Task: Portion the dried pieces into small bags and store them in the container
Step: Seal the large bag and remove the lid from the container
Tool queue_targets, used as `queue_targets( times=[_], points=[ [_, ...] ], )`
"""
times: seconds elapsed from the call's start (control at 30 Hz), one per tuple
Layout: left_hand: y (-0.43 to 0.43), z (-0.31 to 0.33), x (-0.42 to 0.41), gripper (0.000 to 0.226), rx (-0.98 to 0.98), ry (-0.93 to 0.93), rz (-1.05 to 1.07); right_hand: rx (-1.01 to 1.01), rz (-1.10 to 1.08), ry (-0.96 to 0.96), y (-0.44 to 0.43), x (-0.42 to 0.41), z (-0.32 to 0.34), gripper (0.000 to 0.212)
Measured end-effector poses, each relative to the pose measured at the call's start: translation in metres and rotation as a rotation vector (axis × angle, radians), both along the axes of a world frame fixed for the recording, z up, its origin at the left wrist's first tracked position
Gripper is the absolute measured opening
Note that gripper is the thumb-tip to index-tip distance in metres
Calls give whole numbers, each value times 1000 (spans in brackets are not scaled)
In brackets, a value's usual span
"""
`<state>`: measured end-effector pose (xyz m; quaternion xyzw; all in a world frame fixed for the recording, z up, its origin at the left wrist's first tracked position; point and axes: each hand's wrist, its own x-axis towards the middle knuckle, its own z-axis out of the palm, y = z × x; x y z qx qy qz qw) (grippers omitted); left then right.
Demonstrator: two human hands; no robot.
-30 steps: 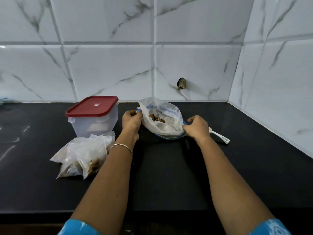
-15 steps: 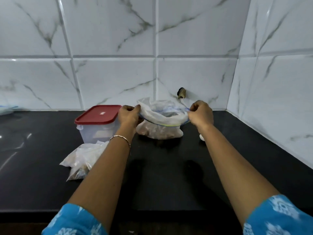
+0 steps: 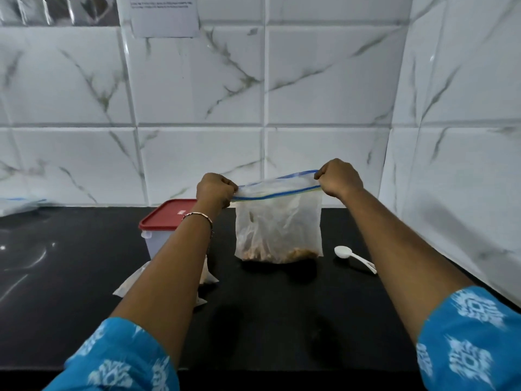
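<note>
Hands pinch the two top corners of the zip bag (image 3: 279, 221): left hand (image 3: 215, 190) at 9 o'clock, right hand (image 3: 339, 177) at 3. It hangs above the table (image 3: 282, 320), soft, light, dried pieces (image 3: 282, 253) sagging low; hold the stiffer zip strip.

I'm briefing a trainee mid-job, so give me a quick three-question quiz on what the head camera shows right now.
1. True or false: the red-lidded container has its lid off.
2. Which thing lies on the counter to the right of the zip bag? A) a knife B) a white spoon C) a cup
3. Fill in: the left hand and the right hand each pinch one end of the bag's ____ edge.

Key:
1. False; the lid sits on it.
2. B, the white spoon.
3. Top, at the blue zip strip; the dried pieces lie at the bottom.
</note>
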<state>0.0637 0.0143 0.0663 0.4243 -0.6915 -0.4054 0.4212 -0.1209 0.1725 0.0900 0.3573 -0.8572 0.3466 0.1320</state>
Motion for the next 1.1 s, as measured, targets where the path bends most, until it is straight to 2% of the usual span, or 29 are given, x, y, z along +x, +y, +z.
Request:
queue_targets(
  times=[0.1,0.17,0.37,0.5,0.57,0.73,0.83,0.97,1.1],
  points=[
    [7,3,0,37,-166,-169,-30,28,3,-3,2,2,-1,35],
    [11,6,-1,40,-228,-216,-58,3,-5,-7,4,3,0,34],
    [5,21,1,22,-142,-72,-33,-184,-55,31,13,-6,11,16],
    [2,33,3,27,-199,-20,18,-233,-39,44,12,-5,23,14],
    [5,40,2,20,-282,-90,32,-207,-21,45,9,-3,29,15],
    [11,48,7,37,-412,-247,-60,-130,-1,1,14,-2,37,24],
    [11,50,11,32,-483,-315,-115,-18,0,64,20,-6,37,14],
    [14,53,14,25,-476,-351,-171,54,24,107,26,-8,34,29],
    [18,57,21,33,-413,-415,-299,22,30,141,29,-11,38,22]
  ],
)
